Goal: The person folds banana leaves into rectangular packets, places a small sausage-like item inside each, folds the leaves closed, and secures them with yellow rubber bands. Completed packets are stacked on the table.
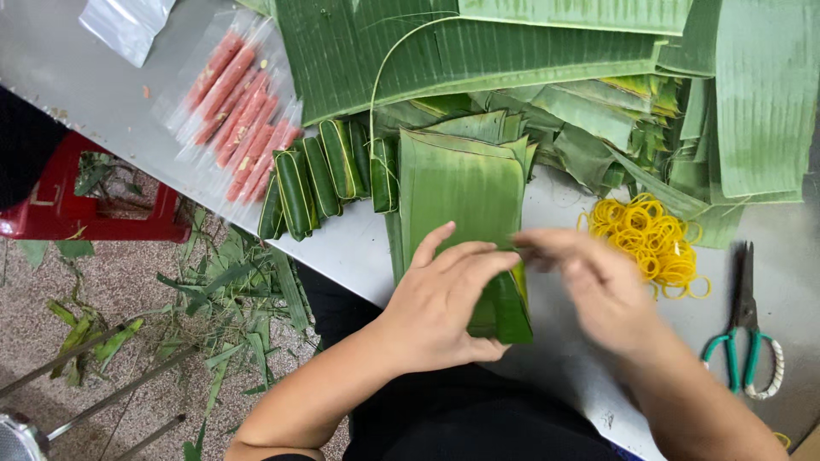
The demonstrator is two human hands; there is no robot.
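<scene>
Head view: the person works at the near edge of a grey table (pixel 359 248). The left hand (pixel 444 299) lies curled over the near end of a folded banana leaf (pixel 461 192), fingers close together and pressing down on a dark green roll (pixel 504 312) that sits at the leaf's near right corner, thumb tucked under toward the body. The right hand (pixel 598 286) is blurred; its fingers seem to stretch left until they meet the left fingertips over the roll, but whether they pinch the leaf or only touch it cannot be told. The leaf piece lies lengthwise from near to far, its far end resting on a heap of cut leaves (pixel 598 137).

To do this wrap well, a sound judgement is to keep the left palm pressing flat so the fold cannot spring open, and to draw the leaf snug along its ribs rather than across them, since it probably splits easily across the grain.

Left of the leaf stands a row of finished green bundles (pixel 320 175), and further left a sheet of clear plastic with pink sausages (pixel 239 107). Right of the hands lies a pile of yellow rubber bands (pixel 653 239), within easy reach for tying, and at the right edge teal-handled scissors (pixel 745 329). Leaf scraps (pixel 213 299) litter the floor at left by a red stool (pixel 77 209)
</scene>
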